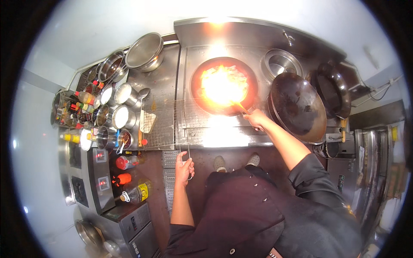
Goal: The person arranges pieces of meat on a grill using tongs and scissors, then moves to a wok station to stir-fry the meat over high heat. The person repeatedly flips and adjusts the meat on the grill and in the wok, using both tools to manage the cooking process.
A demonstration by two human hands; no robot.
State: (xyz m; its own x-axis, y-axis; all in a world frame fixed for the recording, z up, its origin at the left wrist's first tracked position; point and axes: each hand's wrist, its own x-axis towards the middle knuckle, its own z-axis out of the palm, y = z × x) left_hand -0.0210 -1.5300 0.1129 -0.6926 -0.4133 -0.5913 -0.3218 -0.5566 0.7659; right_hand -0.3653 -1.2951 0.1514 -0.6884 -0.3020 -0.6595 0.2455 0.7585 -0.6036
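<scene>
My left hand (185, 168) is closed around the long wire handle of a mesh grilling rack (164, 124). The mesh reaches over the steel counter beside the stove. My right hand (257, 120) grips the wooden handle (241, 108) of a utensil whose far end disappears in bright fire. Flames (222, 84) fill the middle of a round wok (197, 93) on the burner and glare over most of what it holds. Some pale pieces show at its upper right side. The glare also hides the utensil's head.
Right of the fire, a large dark wok (298, 106) leans near a steel pot (281, 63). On the left counter (161, 69) are a ladle (143, 93), a white cloth (148, 122), a steel basin (144, 53), several metal pots and sauce bottles (85, 96). Large bottles (137, 192) stand lower left.
</scene>
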